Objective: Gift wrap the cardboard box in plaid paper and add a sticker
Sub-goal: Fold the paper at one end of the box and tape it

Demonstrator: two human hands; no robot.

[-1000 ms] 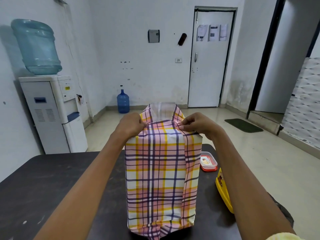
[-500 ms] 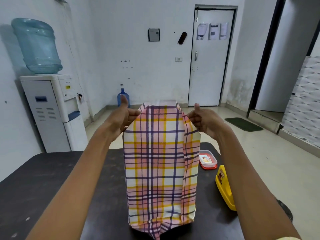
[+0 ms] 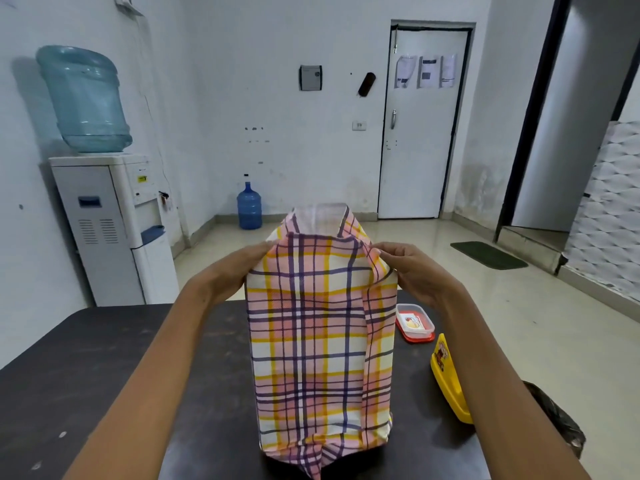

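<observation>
A tall box wrapped in pink, yellow and purple plaid paper point(image 3: 318, 341) stands upright on the dark table point(image 3: 86, 375). Its bottom end is folded shut toward me; the top paper still stands up as an open flap showing its white inside. My left hand point(image 3: 239, 268) lies with straight fingers against the box's upper left corner, pressing the paper in. My right hand point(image 3: 412, 268) pinches a fold of paper at the upper right corner. The cardboard itself is hidden under the paper.
A small clear container with a red base point(image 3: 415, 323) sits right of the box, and a yellow lid or tray point(image 3: 448, 379) lies at the table's right edge. A water dispenser point(image 3: 114, 220) stands at the left wall. A dark bag point(image 3: 557, 420) sits below the table's right side.
Both hands came down from the raised top edge of the paper to the box's upper corners, folding the side paper inward; the top flap now stands narrower.
</observation>
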